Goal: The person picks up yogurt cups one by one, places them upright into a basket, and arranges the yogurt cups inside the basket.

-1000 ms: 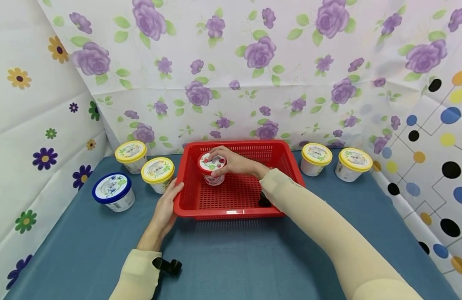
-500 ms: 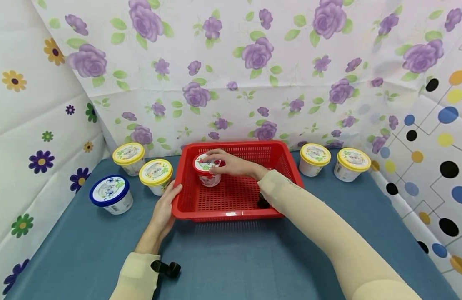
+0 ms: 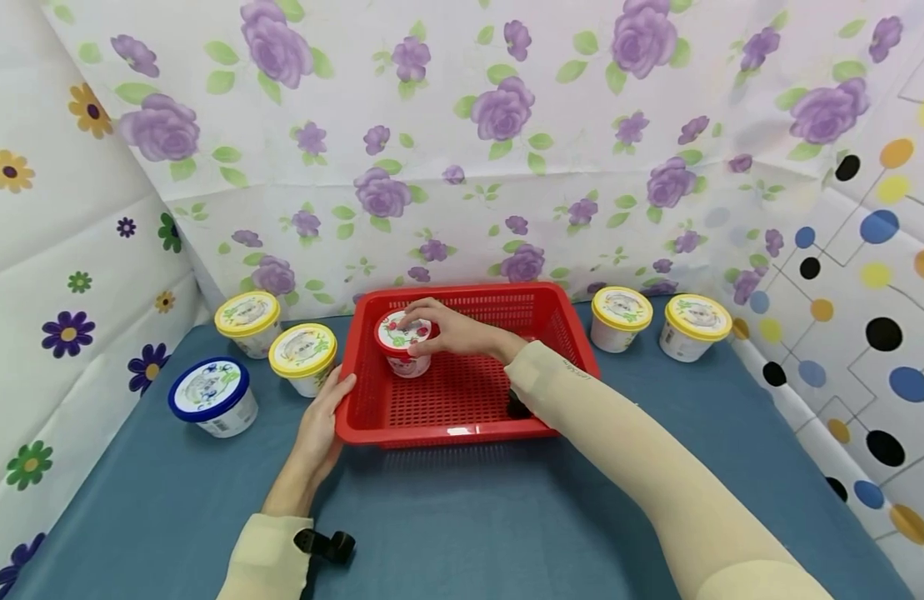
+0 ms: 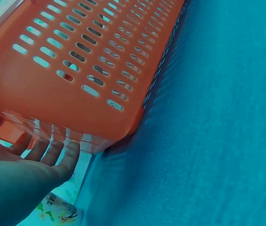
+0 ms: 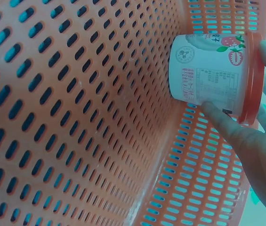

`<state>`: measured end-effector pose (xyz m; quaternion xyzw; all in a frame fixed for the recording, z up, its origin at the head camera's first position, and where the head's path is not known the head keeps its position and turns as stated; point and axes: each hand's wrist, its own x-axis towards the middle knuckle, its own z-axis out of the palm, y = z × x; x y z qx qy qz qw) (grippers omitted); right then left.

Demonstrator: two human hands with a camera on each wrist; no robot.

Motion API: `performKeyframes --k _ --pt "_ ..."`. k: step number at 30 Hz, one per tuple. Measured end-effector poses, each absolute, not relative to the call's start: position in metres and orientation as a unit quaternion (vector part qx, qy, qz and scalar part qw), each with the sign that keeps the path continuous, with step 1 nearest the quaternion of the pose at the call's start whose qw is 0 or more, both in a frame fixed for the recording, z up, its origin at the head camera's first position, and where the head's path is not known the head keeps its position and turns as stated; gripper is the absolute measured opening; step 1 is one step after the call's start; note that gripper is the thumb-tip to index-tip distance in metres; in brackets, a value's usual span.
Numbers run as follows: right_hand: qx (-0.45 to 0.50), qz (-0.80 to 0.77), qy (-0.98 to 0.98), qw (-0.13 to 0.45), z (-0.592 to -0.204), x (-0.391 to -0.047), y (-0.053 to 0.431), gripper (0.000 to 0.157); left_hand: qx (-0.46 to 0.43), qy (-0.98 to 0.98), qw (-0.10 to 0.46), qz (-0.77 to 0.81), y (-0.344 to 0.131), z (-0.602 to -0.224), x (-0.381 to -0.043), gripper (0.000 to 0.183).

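Observation:
In the head view a red plastic basket stands on the blue cloth, with a white food tub under a red strawberry-print lid upright in its left end. My right hand grips this tub from above, fingers on the lid. The right wrist view shows its thumb along the side of the tub, whose base meets the basket floor. At the basket's left edge my left hand holds the rim, thumb on top. Its fingers curl under the rim in the left wrist view.
Left of the basket are two yellow-lidded tubs and a blue-lidded tub. Two more yellow-lidded tubs stand to its right. A floral sheet hangs close behind the basket.
The right hand has shifted the red-lidded tub slightly left inside the basket. The left hand stays on the rim. The whole head view has drifted a little.

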<state>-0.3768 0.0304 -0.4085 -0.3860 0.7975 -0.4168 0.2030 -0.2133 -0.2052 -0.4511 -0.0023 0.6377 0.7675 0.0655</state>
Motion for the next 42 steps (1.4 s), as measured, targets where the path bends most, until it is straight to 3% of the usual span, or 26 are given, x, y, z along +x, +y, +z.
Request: performKeyframes --k 21,30,42 --pt "-0.378 -0.365 0.835 0.162 -0.383 -0.364 0.029 0.039 -0.006 0.641 0.071 0.764 -0.204 -0.45 -0.212 0.064" --pt "-0.362 -0.356 0.846 0.161 -0.353 -0.36 0.042 0.048 -0.007 0.641 0.072 0.764 -0.205 -0.45 -0.213 0.065" --pt "-0.348 -0.396 0.838 0.141 -0.298 -0.353 0.096 0.042 -0.01 0.64 0.074 0.765 -0.204 -0.45 -0.214 0.065"
